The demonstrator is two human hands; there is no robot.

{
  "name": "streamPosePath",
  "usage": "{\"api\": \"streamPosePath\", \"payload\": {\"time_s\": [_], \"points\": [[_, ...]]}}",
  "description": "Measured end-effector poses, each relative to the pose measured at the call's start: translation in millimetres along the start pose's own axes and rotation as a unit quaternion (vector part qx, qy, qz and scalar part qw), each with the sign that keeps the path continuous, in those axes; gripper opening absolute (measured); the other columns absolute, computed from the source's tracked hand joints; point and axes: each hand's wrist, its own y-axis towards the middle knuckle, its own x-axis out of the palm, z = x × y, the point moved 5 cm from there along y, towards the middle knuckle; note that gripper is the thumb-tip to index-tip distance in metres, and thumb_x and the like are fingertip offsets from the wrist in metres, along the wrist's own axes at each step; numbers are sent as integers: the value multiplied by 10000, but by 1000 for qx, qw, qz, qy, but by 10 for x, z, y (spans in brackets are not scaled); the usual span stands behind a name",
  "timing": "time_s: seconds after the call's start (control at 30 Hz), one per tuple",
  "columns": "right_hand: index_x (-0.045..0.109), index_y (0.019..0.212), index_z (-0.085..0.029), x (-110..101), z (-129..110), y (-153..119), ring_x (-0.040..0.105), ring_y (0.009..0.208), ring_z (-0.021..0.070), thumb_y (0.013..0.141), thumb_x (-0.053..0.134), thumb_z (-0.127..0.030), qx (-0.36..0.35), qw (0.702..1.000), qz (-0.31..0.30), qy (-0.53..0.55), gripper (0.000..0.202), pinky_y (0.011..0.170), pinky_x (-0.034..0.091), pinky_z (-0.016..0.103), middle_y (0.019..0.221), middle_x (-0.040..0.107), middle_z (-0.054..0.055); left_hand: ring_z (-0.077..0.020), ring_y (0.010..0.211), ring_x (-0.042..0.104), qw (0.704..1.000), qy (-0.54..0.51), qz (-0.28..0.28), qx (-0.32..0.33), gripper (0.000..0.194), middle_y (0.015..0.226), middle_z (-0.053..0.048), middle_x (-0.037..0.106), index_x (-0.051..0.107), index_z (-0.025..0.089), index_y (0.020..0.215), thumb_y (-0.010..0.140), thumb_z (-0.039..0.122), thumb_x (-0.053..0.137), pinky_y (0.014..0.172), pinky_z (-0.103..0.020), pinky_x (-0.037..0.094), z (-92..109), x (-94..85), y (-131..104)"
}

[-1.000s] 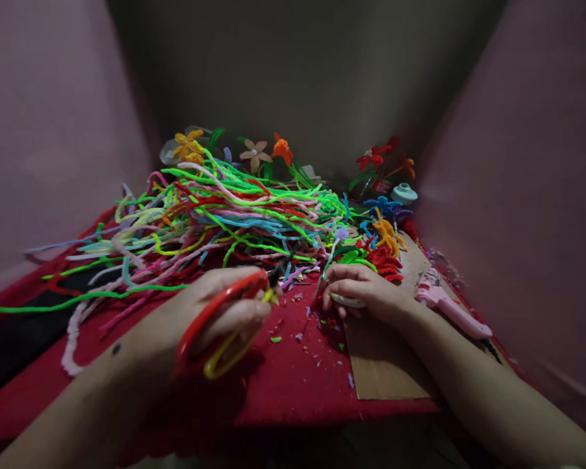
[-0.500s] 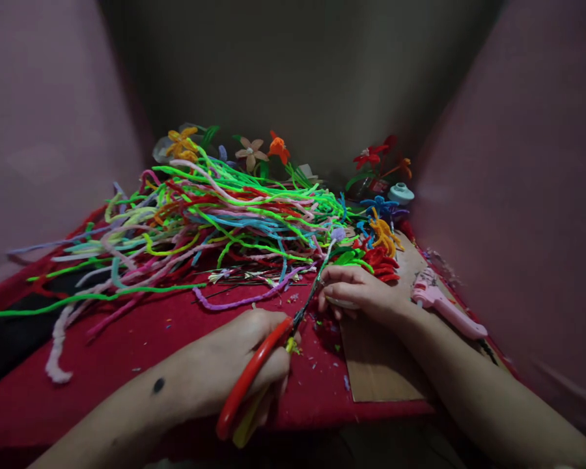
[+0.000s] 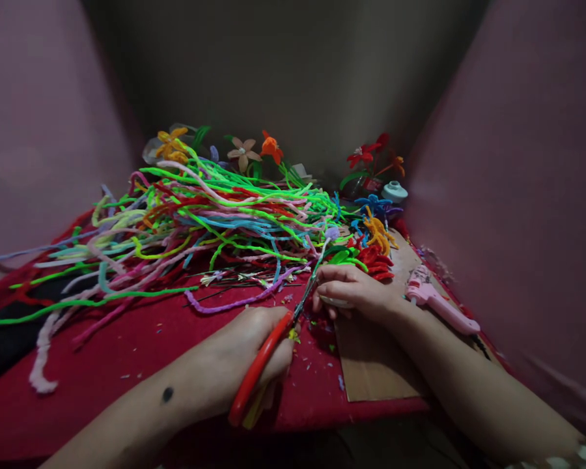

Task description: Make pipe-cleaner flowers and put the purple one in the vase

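My left hand (image 3: 264, 342) is closed around a pair of scissors (image 3: 258, 368) with a red outer handle and some yellow showing below. Its dark front end points up and away, toward my right hand (image 3: 346, 290). A thin flower stem (image 3: 320, 257), pale then green, rises by my right fingertips and carries a small purple tuft (image 3: 331, 233). Where stem and scissors meet, they overlap and are hard to separate. My right fingers are curled at the stem, with a pale rounded object (image 3: 338, 302) partly hidden beneath them.
A large pile of coloured pipe cleaners (image 3: 234, 208) covers the back left of the red cloth (image 3: 176, 358). Finished fuzzy flowers (image 3: 244, 153) stand behind it. Cardboard (image 3: 376, 365) lies under my right forearm, beside a pink glue gun (image 3: 442, 303). Red petals (image 3: 376, 262) sit beyond my right hand.
The whole view has shifted slightly, so the background sits a little further left. The scissors' handle has swung slightly right and up in my left hand. My right hand stays at the stem.
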Motion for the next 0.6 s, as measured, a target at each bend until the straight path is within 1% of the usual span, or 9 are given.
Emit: {"api": "streamPosePath", "payload": {"time_s": [0.17, 0.27, 0.37, 0.47, 0.53, 0.6], "points": [[647, 711, -118, -27, 47, 20, 504, 412, 68, 716, 533, -282, -6, 999, 7, 41, 200, 311, 317, 147, 620, 634, 28, -113, 409, 491, 1000, 8, 2, 18, 179, 473, 44, 514, 506, 199, 768, 815, 360, 444, 407, -204, 379, -71, 15, 24], [672, 705, -121, -55, 97, 38, 515, 402, 82, 714, 533, -265, -12, 997, 17, 79, 200, 306, 334, 158, 592, 635, 27, -108, 433, 491, 999, 24, 15, 37, 187, 515, 34, 536, 511, 198, 767, 811, 375, 470, 407, -198, 368, -106, 1, 48], [661, 681, -130, -77, 122, 47, 530, 408, 96, 705, 540, -240, -19, 994, 32, 101, 166, 302, 337, 170, 625, 655, 35, -103, 456, 492, 998, 34, 33, 41, 190, 563, 24, 551, 498, 194, 753, 811, 374, 478, 417, -196, 365, -121, -23, 53], [669, 684, -125, -74, 102, 43, 529, 411, 91, 710, 528, -229, -31, 995, 31, 86, 178, 309, 327, 170, 664, 664, 45, -95, 455, 484, 998, 35, 37, 23, 202, 579, 32, 531, 462, 193, 742, 826, 377, 459, 426, -196, 372, -106, -56, 40], [680, 698, -117, -64, 81, 39, 529, 418, 84, 720, 519, -230, -40, 996, 22, 71, 198, 315, 318, 165, 696, 666, 53, -89, 441, 473, 999, 31, 22, 11, 202, 571, 41, 515, 452, 190, 748, 825, 377, 463, 414, -193, 368, -83, -68, 29], [683, 701, -116, -66, 72, 39, 535, 430, 84, 725, 520, -231, -46, 996, 23, 70, 201, 322, 321, 166, 715, 666, 56, -92, 418, 471, 1000, 23, -12, -4, 204, 538, 46, 508, 451, 187, 752, 824, 377, 463, 389, -191, 360, -79, -51, 22]]}}
